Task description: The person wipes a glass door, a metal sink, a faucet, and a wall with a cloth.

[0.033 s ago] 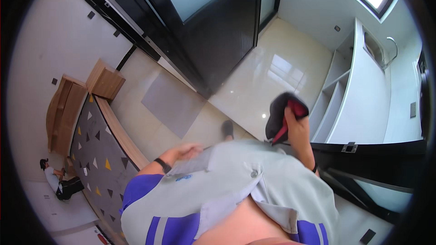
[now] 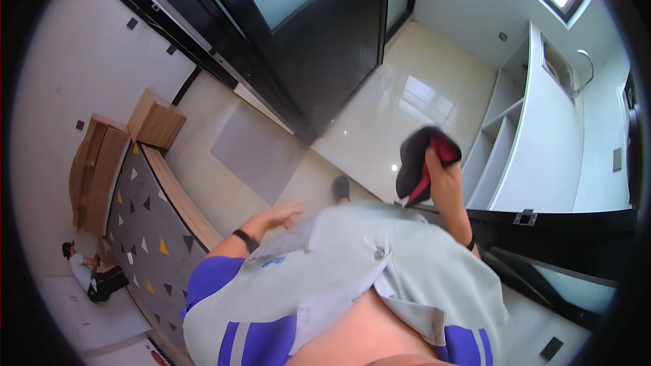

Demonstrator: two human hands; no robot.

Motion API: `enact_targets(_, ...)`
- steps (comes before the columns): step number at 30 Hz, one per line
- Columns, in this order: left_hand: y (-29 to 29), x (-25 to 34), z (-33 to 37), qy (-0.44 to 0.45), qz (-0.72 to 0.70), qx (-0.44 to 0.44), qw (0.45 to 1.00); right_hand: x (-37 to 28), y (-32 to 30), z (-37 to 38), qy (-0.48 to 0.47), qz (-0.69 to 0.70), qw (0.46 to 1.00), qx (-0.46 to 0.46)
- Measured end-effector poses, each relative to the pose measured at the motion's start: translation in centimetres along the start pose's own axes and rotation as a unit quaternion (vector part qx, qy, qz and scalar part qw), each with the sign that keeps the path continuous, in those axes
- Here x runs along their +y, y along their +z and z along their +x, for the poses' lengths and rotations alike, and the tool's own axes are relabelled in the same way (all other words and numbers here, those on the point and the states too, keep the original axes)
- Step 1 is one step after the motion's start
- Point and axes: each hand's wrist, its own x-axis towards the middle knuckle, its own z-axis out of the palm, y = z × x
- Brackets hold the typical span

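Note:
My right hand (image 2: pixel 444 183) is closed around a soft black cloth item (image 2: pixel 415 163) with a red inside. It hangs bunched in front of my body, and its exact kind does not show. Beside the front of my shirt is my left hand (image 2: pixel 279 216), fingers loosely out and holding nothing that I can see. Part of that hand is blurred by motion.
A black-framed door (image 2: pixel 332 47) stands ahead, with a white cabinet (image 2: pixel 536 156) and sink at right. To the left lies a bed with a patterned dark mattress (image 2: pixel 152 224). Another person (image 2: pixel 91 274) is beyond it. A grey mat (image 2: pixel 261 152) lies on the floor.
My left hand has lifted slightly and its fingers show more clearly. The cloth item has shifted a little in my right hand. The view has tilted slightly.

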Motion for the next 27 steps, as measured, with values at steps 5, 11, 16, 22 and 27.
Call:
enact_targets(5,1.5,22.1,-4.3,0.375,0.183,0.027,0.909,-0.3,5.3,6.6,-0.033,-0.009,0.998,-0.059)
enact_targets(11,1.3,32.0,-9.3,0.498,0.292,0.132,0.806,-1.5,13.6,9.2,-0.052,0.047,0.98,-0.184)
enact_targets(16,-2.2,31.4,-8.7,0.563,0.176,0.17,0.789,-1.4,14.5,14.0,-0.134,0.019,0.962,-0.237)
enact_targets(22,-6.2,30.1,-6.3,0.503,0.154,0.203,0.826,-0.8,17.1,17.9,-0.132,-0.007,0.973,-0.189)
enact_targets(27,-7.5,29.4,-6.0,0.334,0.113,0.216,0.91,-3.1,17.3,20.2,-0.023,-0.043,0.955,-0.293)
